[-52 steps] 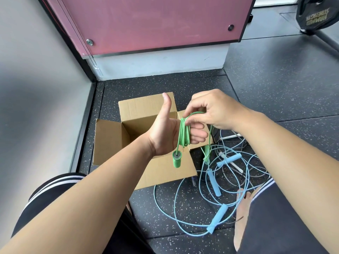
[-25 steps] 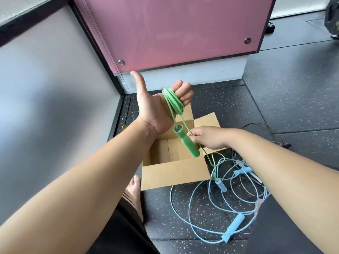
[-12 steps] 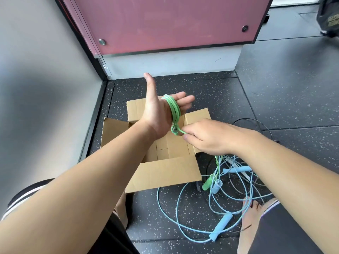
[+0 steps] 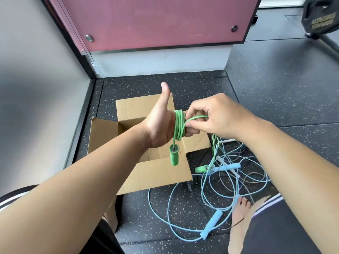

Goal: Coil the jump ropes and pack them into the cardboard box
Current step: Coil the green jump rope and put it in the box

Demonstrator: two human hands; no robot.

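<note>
Several turns of the green jump rope (image 4: 178, 125) sit wound round your left hand (image 4: 161, 129). You hold it flat with the thumb up, so the straight fingers serve as a spool. Your right hand (image 4: 220, 118) pinches the free strand just beside those fingers and feeds a loop across, close in so the turn lands tidy. One green handle (image 4: 174, 156) dangles under the left palm, anchoring the start of the coil. The other green handle (image 4: 200, 169) lies on the floor (image 4: 275, 88) among the blue jump ropes (image 4: 212, 226), so I judge a stretch is left to wind. You work right above the open cardboard box (image 4: 157, 176), handy for dropping the coil in. The part of its inside that shows holds no rope.
</note>
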